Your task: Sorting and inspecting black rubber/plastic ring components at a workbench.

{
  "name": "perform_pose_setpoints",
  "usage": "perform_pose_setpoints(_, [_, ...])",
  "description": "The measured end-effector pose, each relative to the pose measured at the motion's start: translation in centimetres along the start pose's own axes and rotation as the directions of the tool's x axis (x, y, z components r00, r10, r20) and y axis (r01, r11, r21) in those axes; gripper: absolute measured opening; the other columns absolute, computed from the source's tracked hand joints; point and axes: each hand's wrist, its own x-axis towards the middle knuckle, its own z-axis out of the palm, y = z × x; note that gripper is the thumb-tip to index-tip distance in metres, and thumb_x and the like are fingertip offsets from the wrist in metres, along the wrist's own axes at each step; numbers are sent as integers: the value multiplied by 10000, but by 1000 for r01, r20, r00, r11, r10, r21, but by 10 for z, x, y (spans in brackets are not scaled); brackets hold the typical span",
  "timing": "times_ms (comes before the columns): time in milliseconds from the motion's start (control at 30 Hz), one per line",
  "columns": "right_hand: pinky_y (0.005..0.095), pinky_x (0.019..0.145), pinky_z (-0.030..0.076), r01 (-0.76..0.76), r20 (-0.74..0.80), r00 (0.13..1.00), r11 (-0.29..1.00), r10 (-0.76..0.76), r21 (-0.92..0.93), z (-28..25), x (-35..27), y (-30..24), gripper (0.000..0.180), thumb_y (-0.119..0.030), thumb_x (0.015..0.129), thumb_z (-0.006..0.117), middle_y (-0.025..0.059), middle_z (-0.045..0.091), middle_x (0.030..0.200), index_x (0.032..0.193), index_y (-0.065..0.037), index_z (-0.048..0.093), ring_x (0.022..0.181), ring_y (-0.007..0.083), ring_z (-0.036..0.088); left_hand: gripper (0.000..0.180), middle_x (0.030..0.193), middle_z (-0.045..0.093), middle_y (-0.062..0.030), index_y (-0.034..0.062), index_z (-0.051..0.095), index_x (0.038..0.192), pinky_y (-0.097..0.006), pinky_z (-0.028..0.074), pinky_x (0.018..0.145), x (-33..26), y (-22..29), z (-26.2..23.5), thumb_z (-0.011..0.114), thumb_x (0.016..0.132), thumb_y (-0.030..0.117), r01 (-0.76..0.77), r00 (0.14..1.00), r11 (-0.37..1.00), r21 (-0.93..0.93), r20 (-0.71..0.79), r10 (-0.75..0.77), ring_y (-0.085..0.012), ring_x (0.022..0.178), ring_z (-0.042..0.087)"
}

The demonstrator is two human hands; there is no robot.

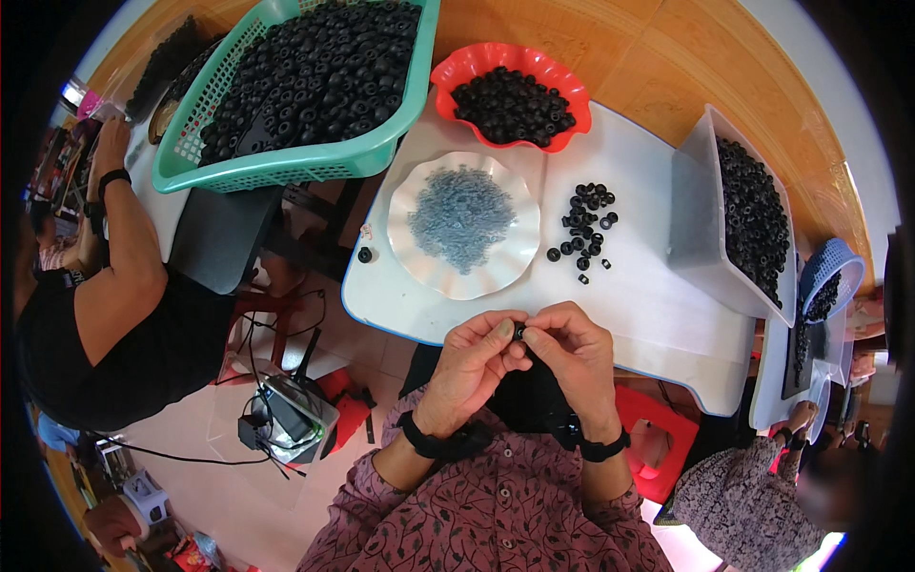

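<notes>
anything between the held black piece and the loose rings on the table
Only the right hand, holding the black piece with the left hand; past it, nothing visible but white tabletop up to the loose rings.

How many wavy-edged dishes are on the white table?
2: the red dish at the far edge of the table, holding black pieces, and the white dish nearer, holding see-through bits. None seems hidden.

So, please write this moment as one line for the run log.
left hand: pinching small round black part | right hand: pinching same part | beyond hands: white wavy-edged plate with bluish clear pieces; loose black rings on white table
</notes>
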Motion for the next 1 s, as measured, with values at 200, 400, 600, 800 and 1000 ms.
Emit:
perform_pose_setpoints(200, [222, 648, 515, 59, -57, 996, 985, -69, -165, 2, -4, 7, 90, 54, 848, 614, 47, 612, 864, 919, 9, 582, 728, 88, 624, 219, 858, 645, -86, -39, 597, 1131, -290, 558, 719, -3, -3, 1, 523, 970, 90, -87, 996, 970, 228, 13, 86, -138, 749, 631])
perform_pose_setpoints(400, [224, 625, 494, 6, -104, 994, 977, -29, -215, -12, -1, 4, 49, 25, 839, 640, 30, 590, 854, 878, 4, 619, 712, 84, 607, 233, 942, 653, -119, -56, 580, 1163, -326, 599, 756, 1, -5, -1, 520, 963, 47, -75, 997, 966, 248, 33, 69, -139, 782, 648])
perform_pose_setpoints(600, [258, 579, 456, 57, -312, 900, 794, -303, -606, -41, 22, 16, 79, 23, 828, 636, 80, 579, 847, 906, 14, 631, 646, 130, 560, 248, 963, 661, -147, -57, 587, 1162, -356, 606, 739, 2, -3, 2, 509, 975, 87, -51, 998, 960, 274, -9, 55, -142, 755, 646])
perform_pose_setpoints(800, [372, 675, 491, 79, -191, 869, 508, -456, -858, -44, 39, 26, 109, 14, 811, 619, 115, 579, 895, 912, -25, 637, 771, 291, 590, 256, 956, 661, -146, -54, 589, 1161, -360, 605, 722, 3, -5, 0, 500, 982, 108, -65, 998, 946, 318, 7, 66, -128, 751, 631])
perform_pose_setpoints(1000, [406, 701, 483, 42, -163, 885, 423, -436, -905, -43, 40, 24, 138, 10, 801, 613, 117, 568, 884, 931, -34, 631, 843, 307, 575, 239, 959, 656, -128, -43, 580, 1160, -334, 604, 736, 2, -3, 1, 483, 988, 91, -70, 997, 944, 323, 6, 72, -112, 732, 640])
